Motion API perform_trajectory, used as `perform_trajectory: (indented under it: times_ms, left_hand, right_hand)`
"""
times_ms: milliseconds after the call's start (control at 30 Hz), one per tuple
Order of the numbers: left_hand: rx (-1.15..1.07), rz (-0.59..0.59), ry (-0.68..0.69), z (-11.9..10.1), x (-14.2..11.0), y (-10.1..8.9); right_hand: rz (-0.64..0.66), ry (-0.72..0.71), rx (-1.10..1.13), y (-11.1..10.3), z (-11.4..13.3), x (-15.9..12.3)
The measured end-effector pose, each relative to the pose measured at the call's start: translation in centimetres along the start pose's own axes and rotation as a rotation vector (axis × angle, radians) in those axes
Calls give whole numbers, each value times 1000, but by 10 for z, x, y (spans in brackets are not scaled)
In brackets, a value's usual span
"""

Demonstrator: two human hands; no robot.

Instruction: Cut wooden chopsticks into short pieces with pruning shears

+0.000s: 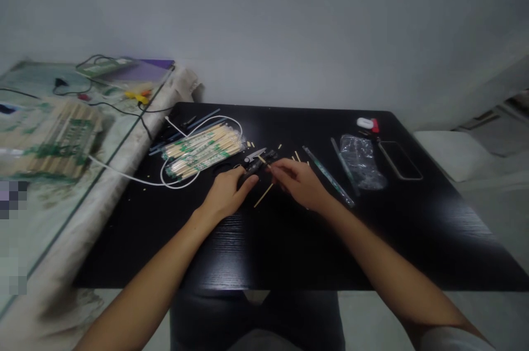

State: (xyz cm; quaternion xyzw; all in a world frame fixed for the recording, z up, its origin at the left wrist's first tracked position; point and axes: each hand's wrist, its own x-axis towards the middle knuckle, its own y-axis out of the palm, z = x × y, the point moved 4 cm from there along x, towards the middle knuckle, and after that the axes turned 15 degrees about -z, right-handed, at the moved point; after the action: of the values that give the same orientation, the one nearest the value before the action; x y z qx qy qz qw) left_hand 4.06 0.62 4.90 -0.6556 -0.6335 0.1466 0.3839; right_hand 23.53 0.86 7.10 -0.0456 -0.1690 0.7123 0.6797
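Near the middle of the black table, my left hand (225, 191) is closed around a dark-handled tool (250, 168). A pale, pointed, blade-like metal part (255, 155) shows just beyond it; I cannot make out the tool's exact kind. My right hand (300, 181) pinches a thin wooden stick (262, 160), whose end reaches the tool. Another thin stick (263, 195) lies on the table between my hands. Several short cut pieces of stick (296, 156) are scattered beyond my right hand. Left of my left hand lies a pile of wrapped chopsticks (202, 150).
A white cable (124, 176) loops around the pile. To the right are clear plastic sleeves (328, 176), a crumpled plastic bag (361, 163), a phone (400, 160) and a white earbud case (364, 123). More bundled chopsticks (66, 136) lie on a glass-topped surface at left.
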Motion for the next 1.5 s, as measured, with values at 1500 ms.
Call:
perform_trajectory:
  times_ms: [1500]
  left_hand:
    - [55,-79,-140,4,-2,2]
  right_hand:
    - [-139,-261,-178,11,14,18]
